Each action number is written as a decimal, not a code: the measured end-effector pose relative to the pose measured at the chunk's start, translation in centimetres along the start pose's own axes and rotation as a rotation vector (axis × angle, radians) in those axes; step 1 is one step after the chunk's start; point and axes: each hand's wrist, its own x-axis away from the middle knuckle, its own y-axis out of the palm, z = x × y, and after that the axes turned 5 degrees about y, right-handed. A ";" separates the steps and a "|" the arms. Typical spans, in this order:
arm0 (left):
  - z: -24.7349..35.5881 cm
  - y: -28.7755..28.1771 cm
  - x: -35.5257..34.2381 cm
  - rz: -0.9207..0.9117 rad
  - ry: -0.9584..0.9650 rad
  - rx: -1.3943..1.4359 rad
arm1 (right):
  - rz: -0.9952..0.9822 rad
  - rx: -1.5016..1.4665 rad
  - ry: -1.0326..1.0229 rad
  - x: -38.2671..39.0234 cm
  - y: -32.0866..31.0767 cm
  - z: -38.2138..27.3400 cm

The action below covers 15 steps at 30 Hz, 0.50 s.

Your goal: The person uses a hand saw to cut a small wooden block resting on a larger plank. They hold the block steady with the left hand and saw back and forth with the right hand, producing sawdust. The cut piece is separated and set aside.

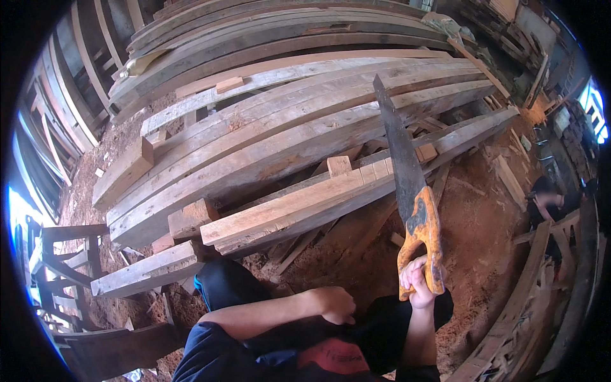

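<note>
My right hand is wrapped round the worn orange handle of a hand saw. The grey blade points up and away, passing in front of the timbers from this view. Whether it touches any wood I cannot tell. My left hand is curled closed over my lap, with nothing visible in it. Just beyond my knees a squared wooden beam runs from near left to far right, its near end freshly pale. Dark lines cross its upper face left of the blade. A small wood block stands by that beam, and another block lies right of the blade.
Long heavy timbers lie side by side ahead, with more stacked planks behind. Short beam pieces sit at left. Reddish sawdust covers the ground. Scrap wood is piled at right, where another person is partly visible.
</note>
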 end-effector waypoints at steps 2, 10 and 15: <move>-0.5 0.2 0.2 -0.106 -0.124 -0.153 | 0.000 0.002 -0.002 0.0 -0.4 -0.1; 0.3 16.6 -7.0 -0.661 0.161 -0.039 | -0.012 -0.026 0.004 0.1 -0.4 0.4; 1.2 13.8 -5.2 -0.725 0.286 0.062 | -0.037 -0.042 -0.001 0.0 -0.3 0.5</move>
